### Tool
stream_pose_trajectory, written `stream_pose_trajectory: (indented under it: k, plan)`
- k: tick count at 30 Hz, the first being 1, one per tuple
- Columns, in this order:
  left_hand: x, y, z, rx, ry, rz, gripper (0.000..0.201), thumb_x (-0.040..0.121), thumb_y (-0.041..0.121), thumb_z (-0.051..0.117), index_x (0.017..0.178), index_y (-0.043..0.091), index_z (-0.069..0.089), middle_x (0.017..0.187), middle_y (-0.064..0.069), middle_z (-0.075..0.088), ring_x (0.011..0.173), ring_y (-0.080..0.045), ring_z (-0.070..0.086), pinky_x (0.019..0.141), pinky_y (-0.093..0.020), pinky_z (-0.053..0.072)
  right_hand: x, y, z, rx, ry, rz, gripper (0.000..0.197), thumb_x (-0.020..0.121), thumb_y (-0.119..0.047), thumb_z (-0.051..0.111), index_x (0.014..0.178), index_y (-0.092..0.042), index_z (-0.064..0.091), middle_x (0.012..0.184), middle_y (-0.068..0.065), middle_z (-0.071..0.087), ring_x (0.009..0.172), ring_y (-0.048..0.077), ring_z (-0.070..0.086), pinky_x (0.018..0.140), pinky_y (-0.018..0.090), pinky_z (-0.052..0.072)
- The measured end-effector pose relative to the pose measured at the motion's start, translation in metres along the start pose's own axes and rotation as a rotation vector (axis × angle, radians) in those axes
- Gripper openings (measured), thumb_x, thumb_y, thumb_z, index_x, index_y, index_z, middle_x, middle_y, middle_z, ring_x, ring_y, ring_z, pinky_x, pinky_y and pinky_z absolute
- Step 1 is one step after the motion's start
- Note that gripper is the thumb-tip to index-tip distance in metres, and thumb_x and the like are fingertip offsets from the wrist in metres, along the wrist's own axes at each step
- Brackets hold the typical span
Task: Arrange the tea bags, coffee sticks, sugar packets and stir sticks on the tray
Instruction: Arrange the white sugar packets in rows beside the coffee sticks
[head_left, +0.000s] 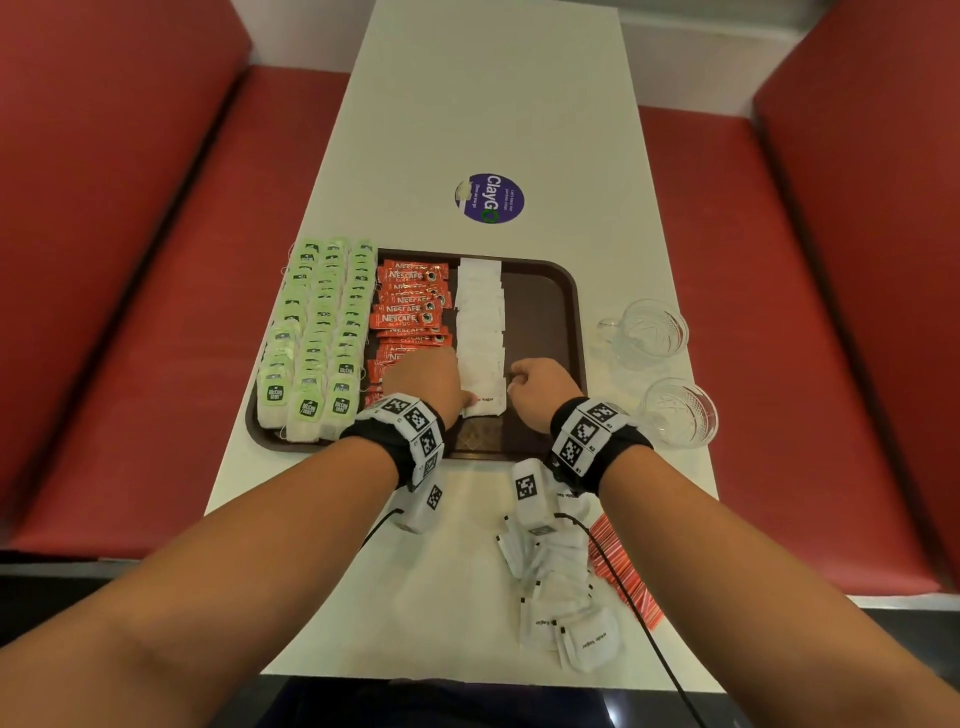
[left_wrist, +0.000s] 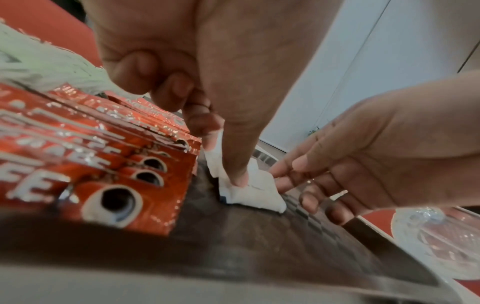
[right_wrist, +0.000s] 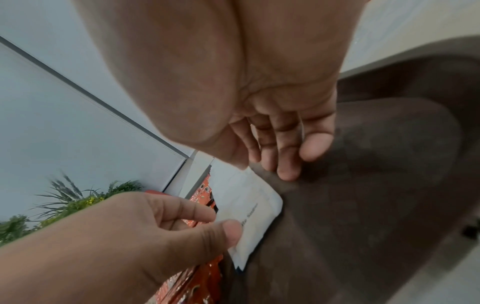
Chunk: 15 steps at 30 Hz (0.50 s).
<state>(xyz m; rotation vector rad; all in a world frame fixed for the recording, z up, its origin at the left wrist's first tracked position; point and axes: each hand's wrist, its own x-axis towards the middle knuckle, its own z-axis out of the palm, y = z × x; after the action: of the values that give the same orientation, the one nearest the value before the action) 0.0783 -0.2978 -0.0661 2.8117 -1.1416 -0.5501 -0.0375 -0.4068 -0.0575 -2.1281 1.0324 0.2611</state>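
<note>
A dark brown rectangular plastic tray (head_left: 545, 291) lies on the long white table (head_left: 493, 104), and on it run three columns of green-tagged tea bags (head_left: 317, 332) at the left, a column of red Nescafe coffee sticks (head_left: 410, 306) beside them, and a column of white paper sugar packets (head_left: 480, 317) toward the middle. The left hand (head_left: 426, 382) has its thumb pressed down on the nearest sugar packet (left_wrist: 253, 192) at the near end of that column, with its other fingers curled above the coffee sticks. The right hand (head_left: 540, 389) hovers just to the right of the same packet, its fingers loosely bent toward the packet's edge and holding nothing. On the table near the person lies a loose heap of white sugar packets (head_left: 566, 597) with thin red stir sticks (head_left: 623, 571) beside it. Two clear cut-glass cups (head_left: 660, 364) stand right of the tray, and a round purple sticker (head_left: 489, 198) sits beyond it.
</note>
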Motion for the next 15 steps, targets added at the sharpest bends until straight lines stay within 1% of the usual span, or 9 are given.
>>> stream_pose_trajectory:
  k: [2, 4, 6, 7, 8, 10, 12, 13, 15]
  plan:
    - [0.001, 0.0, 0.003, 0.044, 0.016, 0.009, 0.046, 0.08, 0.053, 0.074, 0.108, 0.018, 0.063, 0.104, -0.004, 0.068, 0.095, -0.025, 0.065, 0.079, -0.037, 0.054, 0.004, -0.001, 0.002, -0.007, -0.017, 0.0, 0.028, 0.098, -0.009, 0.046, 0.117, 0.0, 0.064, 0.112, 0.015, 0.066, 0.108, 0.031, 0.061, 0.09, 0.032, 0.049]
    - [0.002, 0.0, 0.004, 0.08, 0.024, 0.014, 0.044, 0.08, 0.054, 0.073, 0.104, 0.018, 0.066, 0.1, -0.004, 0.068, 0.093, -0.025, 0.065, 0.074, -0.034, 0.051, 0.01, -0.002, 0.004, -0.003, -0.036, 0.003, 0.022, 0.096, -0.007, 0.047, 0.101, 0.002, 0.066, 0.097, 0.015, 0.065, 0.094, 0.031, 0.062, 0.081, 0.032, 0.048]
    - [0.003, 0.001, 0.004, 0.104, 0.028, 0.014, 0.042, 0.081, 0.054, 0.072, 0.1, 0.018, 0.066, 0.097, -0.004, 0.068, 0.091, -0.025, 0.065, 0.07, -0.032, 0.047, 0.014, -0.003, 0.005, -0.006, -0.035, 0.021, 0.02, 0.094, -0.005, 0.047, 0.08, -0.002, 0.06, 0.079, 0.011, 0.059, 0.081, 0.028, 0.058, 0.073, 0.032, 0.047]
    - [0.003, 0.001, 0.004, 0.108, 0.031, 0.014, 0.042, 0.081, 0.055, 0.071, 0.098, 0.018, 0.066, 0.096, -0.003, 0.068, 0.09, -0.025, 0.065, 0.069, -0.032, 0.047, 0.014, -0.003, 0.005, -0.011, -0.032, 0.025, 0.023, 0.094, -0.004, 0.047, 0.072, -0.006, 0.054, 0.072, 0.008, 0.053, 0.077, 0.026, 0.055, 0.07, 0.031, 0.044]
    - [0.003, 0.0, 0.005, 0.108, 0.036, 0.015, 0.042, 0.08, 0.056, 0.071, 0.097, 0.018, 0.066, 0.095, -0.003, 0.068, 0.089, -0.025, 0.065, 0.069, -0.032, 0.047, 0.015, -0.003, 0.006, -0.012, -0.032, 0.03, 0.027, 0.094, -0.004, 0.047, 0.068, -0.009, 0.05, 0.069, 0.006, 0.049, 0.074, 0.025, 0.053, 0.068, 0.03, 0.042]
    - [0.003, -0.001, 0.006, 0.09, 0.055, 0.017, 0.041, 0.08, 0.056, 0.071, 0.097, 0.018, 0.066, 0.094, -0.003, 0.068, 0.088, -0.025, 0.065, 0.07, -0.033, 0.049, 0.015, -0.004, 0.006, -0.014, -0.038, 0.038, 0.024, 0.094, -0.004, 0.047, 0.071, -0.008, 0.053, 0.07, 0.005, 0.05, 0.075, 0.025, 0.053, 0.069, 0.029, 0.042]
    - [0.003, -0.003, 0.007, 0.062, 0.076, 0.009, 0.039, 0.083, 0.054, 0.069, 0.099, 0.018, 0.067, 0.094, -0.003, 0.068, 0.088, -0.025, 0.065, 0.071, -0.033, 0.051, 0.015, -0.003, 0.006, -0.019, -0.052, 0.033, 0.018, 0.095, -0.006, 0.047, 0.088, -0.002, 0.063, 0.083, 0.01, 0.06, 0.084, 0.027, 0.059, 0.076, 0.031, 0.048]
    - [0.002, -0.004, 0.007, 0.049, 0.083, 0.005, 0.038, 0.085, 0.052, 0.067, 0.1, 0.018, 0.068, 0.094, -0.003, 0.068, 0.088, -0.024, 0.065, 0.071, -0.033, 0.051, 0.015, -0.002, 0.006, -0.02, -0.056, 0.028, 0.019, 0.096, -0.007, 0.047, 0.097, 0.0, 0.066, 0.09, 0.013, 0.063, 0.089, 0.028, 0.061, 0.081, 0.033, 0.05]
    - [0.003, -0.004, 0.007, 0.033, 0.087, 0.006, 0.036, 0.089, 0.05, 0.063, 0.103, 0.018, 0.069, 0.096, -0.003, 0.069, 0.089, -0.025, 0.066, 0.074, -0.034, 0.053, 0.016, -0.001, 0.006, -0.02, -0.058, 0.017, 0.022, 0.095, -0.006, 0.047, 0.103, 0.001, 0.067, 0.095, 0.014, 0.064, 0.093, 0.029, 0.062, 0.085, 0.034, 0.051]
